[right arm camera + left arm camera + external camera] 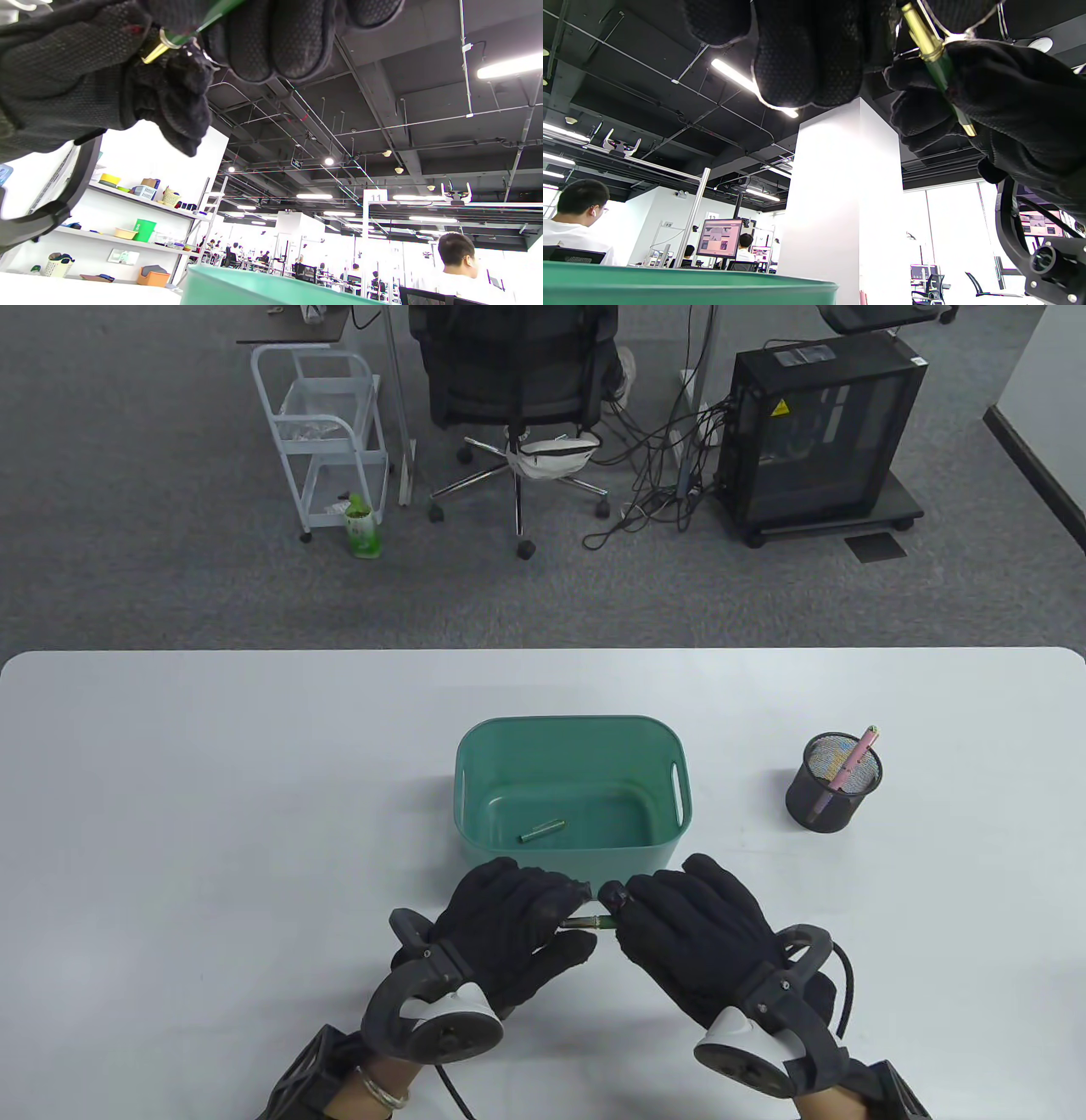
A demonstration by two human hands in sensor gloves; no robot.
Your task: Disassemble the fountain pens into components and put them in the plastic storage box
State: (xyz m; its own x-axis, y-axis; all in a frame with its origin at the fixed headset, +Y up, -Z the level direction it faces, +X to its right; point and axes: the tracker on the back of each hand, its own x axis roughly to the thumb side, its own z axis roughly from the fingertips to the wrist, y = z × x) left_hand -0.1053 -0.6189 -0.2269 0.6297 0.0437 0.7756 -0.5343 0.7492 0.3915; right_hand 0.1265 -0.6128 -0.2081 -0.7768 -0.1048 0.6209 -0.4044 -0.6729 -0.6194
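We see only a short stretch of the green, gold-banded fountain pen point(591, 922); black gloves hide both ends. Our left hand point(501, 929) curls its fingers round one end, our right hand point(691, 937) pinches the other, just in front of the teal plastic storage box point(475, 780), where a small green pen part point(543, 831) lies. We can read no writing on the pen.

White table point(212, 814) carries green box point(475, 780), mesh cup point(814, 806).
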